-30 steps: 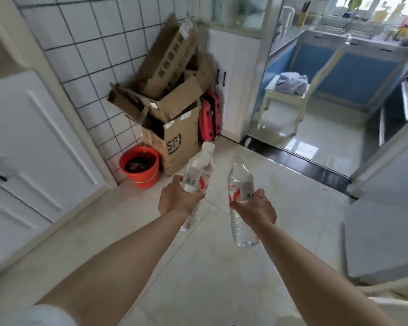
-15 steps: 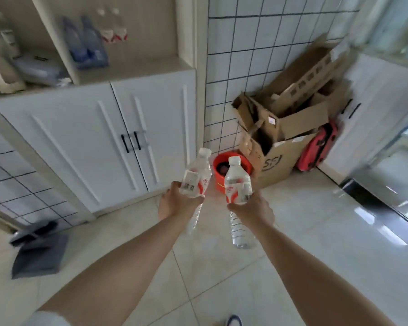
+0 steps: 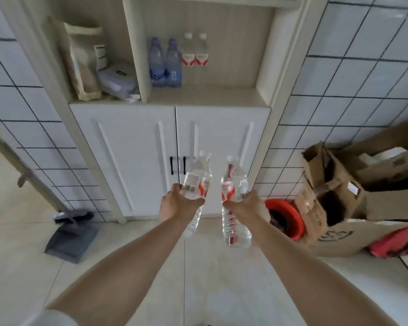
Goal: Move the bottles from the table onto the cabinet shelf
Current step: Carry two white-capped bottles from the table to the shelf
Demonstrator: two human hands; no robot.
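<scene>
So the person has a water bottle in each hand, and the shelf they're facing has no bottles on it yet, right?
Not quite. The left hand and right hand each hold a water bottle, but the head view shows the cabinet shelf already has four bottles: two blue bottles and two clear red-labelled bottles.

1. Both bare arms reach forward, nearly straight, forearms converging toward the hands.
2. The left hand (image 3: 178, 203) is seen from the back, fingers and thumb curled round the middle of a bottle (image 3: 196, 184) tilted to the right.
3. The right hand (image 3: 247, 205), just beside the left, grips another bottle (image 3: 233, 184) about its middle, thumb across the front.
</scene>
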